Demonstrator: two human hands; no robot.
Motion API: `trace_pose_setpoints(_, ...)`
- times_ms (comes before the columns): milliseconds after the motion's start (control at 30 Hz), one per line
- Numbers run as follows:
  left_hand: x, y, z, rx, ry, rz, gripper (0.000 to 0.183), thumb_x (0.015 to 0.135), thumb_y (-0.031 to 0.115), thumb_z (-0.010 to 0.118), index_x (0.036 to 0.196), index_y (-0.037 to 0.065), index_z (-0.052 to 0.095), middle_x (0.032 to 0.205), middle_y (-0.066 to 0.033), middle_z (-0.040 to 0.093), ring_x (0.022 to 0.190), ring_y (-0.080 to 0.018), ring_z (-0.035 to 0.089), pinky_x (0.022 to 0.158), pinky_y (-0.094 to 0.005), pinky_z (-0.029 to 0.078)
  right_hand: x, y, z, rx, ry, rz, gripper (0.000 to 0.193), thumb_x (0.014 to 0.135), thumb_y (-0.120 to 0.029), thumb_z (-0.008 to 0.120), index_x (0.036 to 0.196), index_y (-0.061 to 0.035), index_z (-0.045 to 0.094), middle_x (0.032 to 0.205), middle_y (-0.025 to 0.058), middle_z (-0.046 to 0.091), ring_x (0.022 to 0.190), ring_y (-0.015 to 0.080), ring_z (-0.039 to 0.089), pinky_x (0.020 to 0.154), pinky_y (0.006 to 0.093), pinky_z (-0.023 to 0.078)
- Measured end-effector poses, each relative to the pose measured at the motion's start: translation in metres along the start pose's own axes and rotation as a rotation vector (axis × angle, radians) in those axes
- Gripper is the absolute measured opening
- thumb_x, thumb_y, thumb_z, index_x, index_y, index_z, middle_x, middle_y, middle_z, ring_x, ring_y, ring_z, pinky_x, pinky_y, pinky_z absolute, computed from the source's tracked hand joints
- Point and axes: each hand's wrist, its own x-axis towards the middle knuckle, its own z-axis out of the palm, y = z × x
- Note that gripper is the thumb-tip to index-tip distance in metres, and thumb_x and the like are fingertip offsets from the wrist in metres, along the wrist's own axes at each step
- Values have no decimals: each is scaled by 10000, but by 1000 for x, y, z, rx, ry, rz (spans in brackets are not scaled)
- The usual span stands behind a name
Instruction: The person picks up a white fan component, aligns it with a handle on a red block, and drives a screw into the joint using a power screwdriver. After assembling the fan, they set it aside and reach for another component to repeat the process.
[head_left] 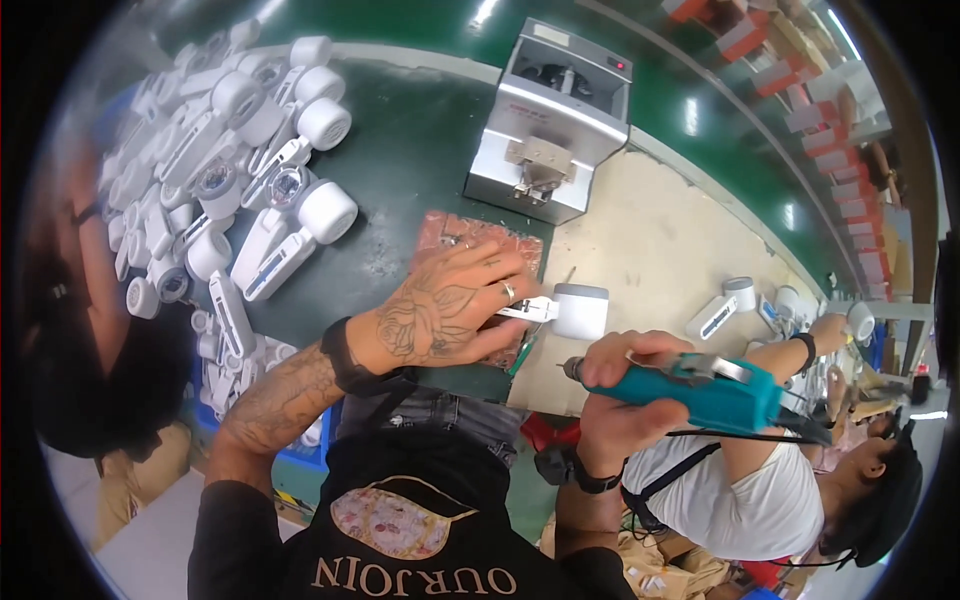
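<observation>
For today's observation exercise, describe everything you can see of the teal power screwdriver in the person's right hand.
The teal power screwdriver is a stout tube-shaped tool with what looks like a plastic body, a metal lever along its top and a dark metal nose pointing left. It lies nearly level above the workbench edge, gripped near its front by the right hand. A dark cable runs from its rear end. The bit tip cannot be made out.

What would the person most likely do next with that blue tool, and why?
Probably bring the blue screwdriver in the right hand over to the white part. The left hand presses that part flat on the brown pad, while the tool's tip is off to the side, not touching it.
</observation>
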Motion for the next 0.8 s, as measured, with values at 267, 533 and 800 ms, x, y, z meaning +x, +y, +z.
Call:
trace_pose_setpoints(267,-10,-8,5,-21,88,-30,299,830,263,741,1044,97,615,1061,-75,596,1017,-293,584,881,-398,491,34,9,48,51,-10,-186,823,848,-832,457,1108,-53,508,658,32,467,540,166,453,513,292,368)
trace_pose_setpoints(533,-11,-12,8,16,71,23,263,885,316,692,1027,105,628,1083,-62,580,1068,-274,577,915,-387,479,38,11,57,-27,-1,-169,816,850,-843,438,1081,-63,501,638,31,455,525,160,434,509,295,356)
trace_pose_setpoints(800,-9,-10,5,-9,7,7,276,862,297,705,1024,90,617,1100,-80,580,1041,-280,576,895,-384,486,39,13,53,-33,-41,-186,806,859,-832,442,1078,-58,481,636,32,461,526,158,446,499,298,366)
